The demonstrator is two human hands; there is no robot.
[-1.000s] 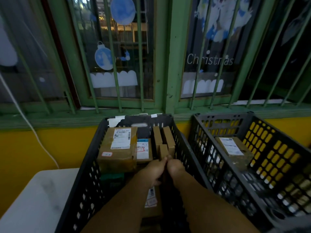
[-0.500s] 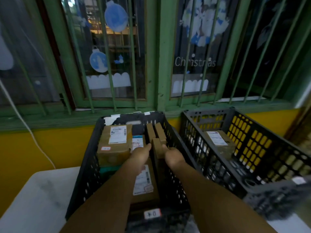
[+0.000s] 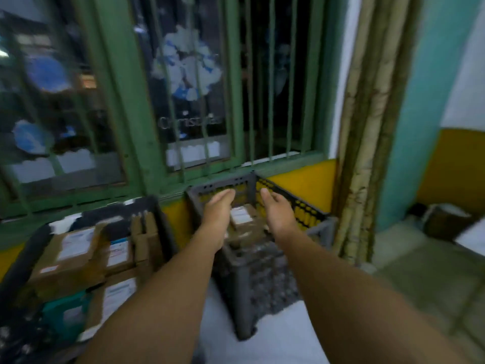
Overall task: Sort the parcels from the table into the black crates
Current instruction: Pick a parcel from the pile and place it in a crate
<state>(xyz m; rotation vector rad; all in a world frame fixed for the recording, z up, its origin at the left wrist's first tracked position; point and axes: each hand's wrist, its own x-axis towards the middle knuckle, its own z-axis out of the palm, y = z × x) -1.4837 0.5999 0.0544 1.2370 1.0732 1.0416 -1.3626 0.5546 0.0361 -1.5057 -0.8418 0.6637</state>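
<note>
Both hands over the right black crate [image 3: 265, 279], fingers loose and apart, holding nothing: left hand [image 3: 219, 207] at 11 o'clock of the labelled parcel [image 3: 240, 218] inside it, right hand [image 3: 277, 210] at 1 o'clock. Left black crate [image 3: 162, 227] at 9 o'clock holds several parcels [image 3: 76, 248] (frame blurred), both crates on the white desk [image 3: 262, 348]

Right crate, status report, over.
Left hand and right hand open, holding nothing, above right crate. One labelled parcel inside. Nothing blocking.
</note>
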